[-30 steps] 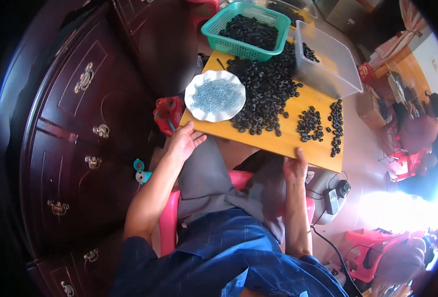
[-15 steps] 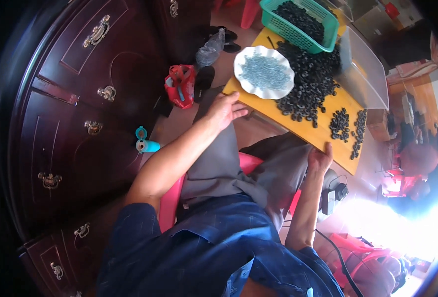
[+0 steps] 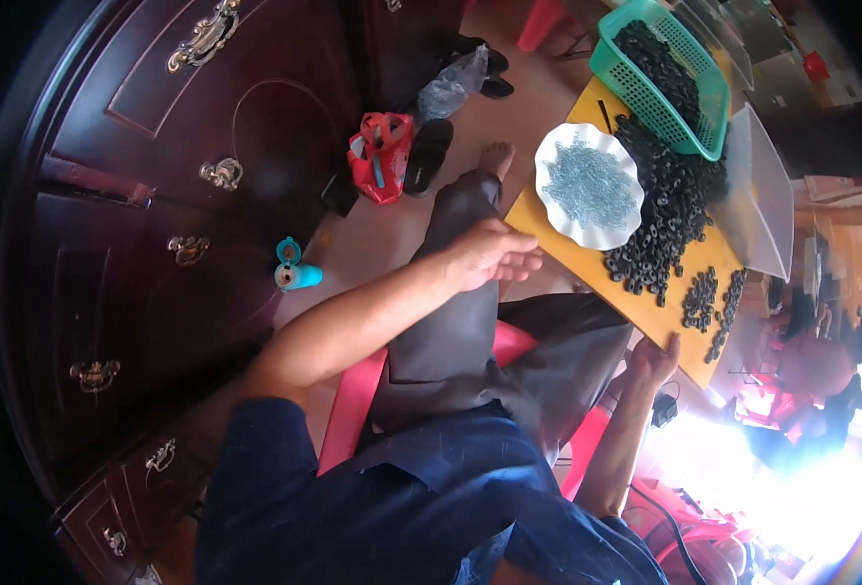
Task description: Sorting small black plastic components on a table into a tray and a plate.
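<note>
My left hand [image 3: 494, 257] is at the near left corner of a small yellow table [image 3: 569, 246], its thumb on the edge and its fingers bent below. Further right along the same edge, my right hand [image 3: 653, 361] grips the tabletop, thumb up on the rim and fingers hidden beneath. Just beyond my left hand, a white scalloped plate [image 3: 545, 202] holds many thin, pale metal pieces. To its right spreads a heap of small black rings [image 3: 657, 229]. Two smaller groups of them, one a cluster [image 3: 701, 300], lie nearer my right hand.
At the table's far end stands a green plastic basket [image 3: 714, 97] of black pieces, beside a clear plastic bin [image 3: 764, 195]. Dark drawers [image 3: 129, 292] line the left. On the floor are a red bag [image 3: 382, 161], black slippers [image 3: 429, 156] and a turquoise bottle [image 3: 299, 277].
The view has shifted. The table and everything on it now appear further right and lower, with both hands at its near edge. My left fingers are more bent, and a bare foot has come into view.
</note>
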Demonstrator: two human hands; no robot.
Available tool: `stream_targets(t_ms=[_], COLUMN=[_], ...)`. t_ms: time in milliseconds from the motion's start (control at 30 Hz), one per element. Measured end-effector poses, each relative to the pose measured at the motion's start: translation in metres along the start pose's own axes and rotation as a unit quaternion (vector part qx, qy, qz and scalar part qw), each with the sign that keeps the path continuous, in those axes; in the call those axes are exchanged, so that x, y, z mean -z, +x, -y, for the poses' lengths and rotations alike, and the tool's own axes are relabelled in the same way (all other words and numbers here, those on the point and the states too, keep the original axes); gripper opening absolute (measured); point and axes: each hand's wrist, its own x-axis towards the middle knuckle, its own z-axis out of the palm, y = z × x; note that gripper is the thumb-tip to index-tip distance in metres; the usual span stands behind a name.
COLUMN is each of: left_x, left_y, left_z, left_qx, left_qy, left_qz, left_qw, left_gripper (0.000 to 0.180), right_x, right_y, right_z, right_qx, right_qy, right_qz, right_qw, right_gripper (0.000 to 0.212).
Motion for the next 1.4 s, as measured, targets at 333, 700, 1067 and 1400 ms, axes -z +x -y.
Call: stream_targets(t_ms=[333,700,1067,1400], left_x=[0.087,0.168,0.269,0.263], left_y=[0.061,0.363,0.461,0.442], left_z=[-0.116,0.004,0.039,0.022], left_qx=[-0.132,-0.09,-0.297,-0.25], left_qy=[0.354,0.827,0.744,0.761], left_qz=[-0.14,0.065,-0.438,-0.425], left_qw=[0.915,0.551,0.408,0.421], left_gripper=[0.016,0.036,0.019,0.019], right_x=[0.005,-0.008,0.029,0.053], right_y=[-0.014,-0.044,-0.066,-0.083], right_z=[0.006,0.001,0.026,0.049], right_qx=[-0.075,-0.032,0.085,0.1], right_qy=[-0.037,-0.254,-0.573,-0.754], right_qz=[0.037,-0.101,-0.26,-0.173], right_qw=[0.996,0.961,0.773,0.626], right_gripper=[0.06,0.071,0.082,0.082])
